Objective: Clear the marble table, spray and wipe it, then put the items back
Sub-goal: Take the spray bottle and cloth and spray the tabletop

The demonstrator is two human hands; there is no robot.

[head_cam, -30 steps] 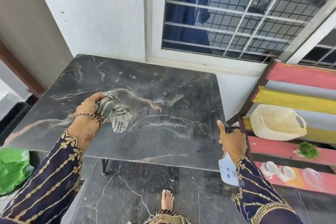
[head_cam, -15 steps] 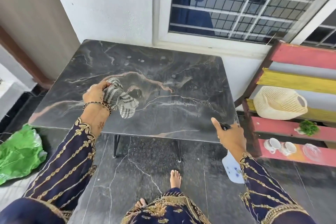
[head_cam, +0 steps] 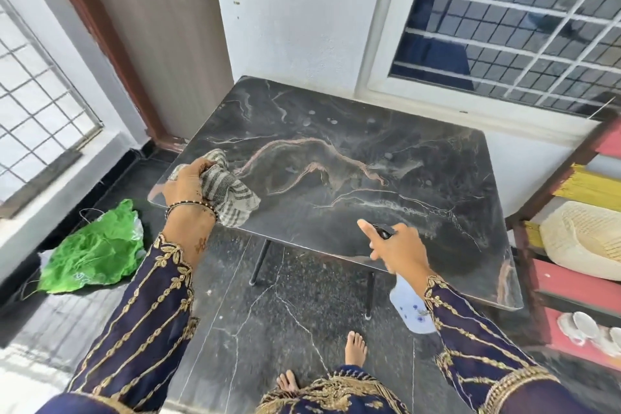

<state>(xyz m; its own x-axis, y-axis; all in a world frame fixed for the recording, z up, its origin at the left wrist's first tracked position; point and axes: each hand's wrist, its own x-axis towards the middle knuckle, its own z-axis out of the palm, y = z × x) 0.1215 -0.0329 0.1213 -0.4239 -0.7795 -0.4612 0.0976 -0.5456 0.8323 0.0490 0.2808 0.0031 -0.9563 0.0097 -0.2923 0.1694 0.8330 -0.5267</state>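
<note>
L hand (head_cam: pixel 188 183) clutches striped cloth (head_cam: pixel 228 193) at table's (head_cam: pixel 336 104) 9 o'clock for wiping; R hand (head_cam: pixel 398 247) wraps spray bottle (head_cam: pixel 408 307), aimed at 12.

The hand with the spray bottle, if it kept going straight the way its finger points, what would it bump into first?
Probably nothing solid soon. The right hand holds the spray bottle near the marble table, its finger pointing left across the top. The striped cloth in the left hand lies roughly that way, though depth is unclear.
</note>
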